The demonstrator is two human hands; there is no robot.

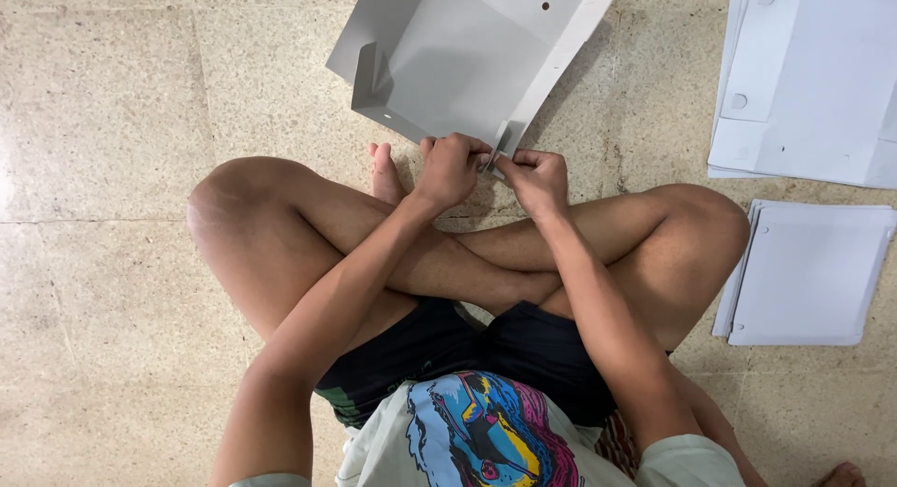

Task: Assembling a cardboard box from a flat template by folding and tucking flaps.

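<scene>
The half-folded grey cardboard box (467, 52) lay on the floor just beyond the crossed legs. The left hand (448, 167) and right hand (534, 177) were both pinched shut on its near right corner flap; pressing the crease squarely there would likely keep the wall upright

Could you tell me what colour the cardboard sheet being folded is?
Plain light grey cardboard sheet, best seen in the head view.
</scene>
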